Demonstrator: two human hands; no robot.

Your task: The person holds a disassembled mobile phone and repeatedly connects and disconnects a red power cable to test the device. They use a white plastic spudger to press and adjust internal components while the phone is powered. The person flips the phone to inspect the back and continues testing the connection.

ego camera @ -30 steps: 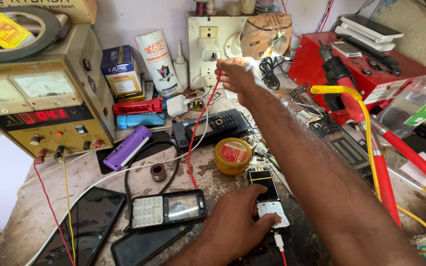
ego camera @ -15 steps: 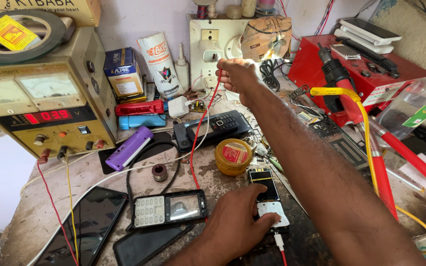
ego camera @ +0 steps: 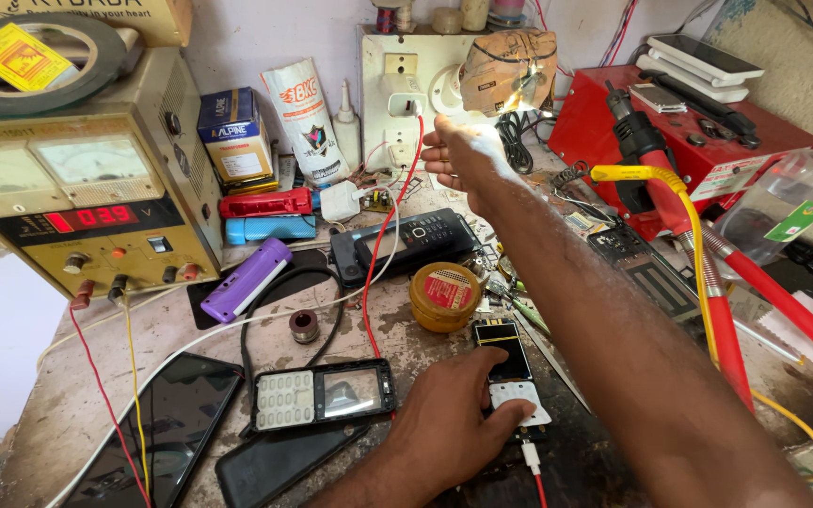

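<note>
Two hands: both over the counter [ego camera: 49, 404].
Left hand [ego camera: 454, 428]: near, fingers pressed flat on small phone [ego camera: 510, 376], grip not closed around it.
Phone: on counter, cable plugged at bottom end.
Tin [ego camera: 444, 296]: just behind phone.
Right hand [ego camera: 458, 155]: far, at socket board [ego camera: 397, 94], holding red wire [ego camera: 383, 245].

Red wire [ego camera: 380, 246], purple torch [ego camera: 247, 279], yellow tin [ego camera: 444, 296] with red label, red toolbox [ego camera: 698, 141], white-keyed black phone [ego camera: 512, 376]
</note>
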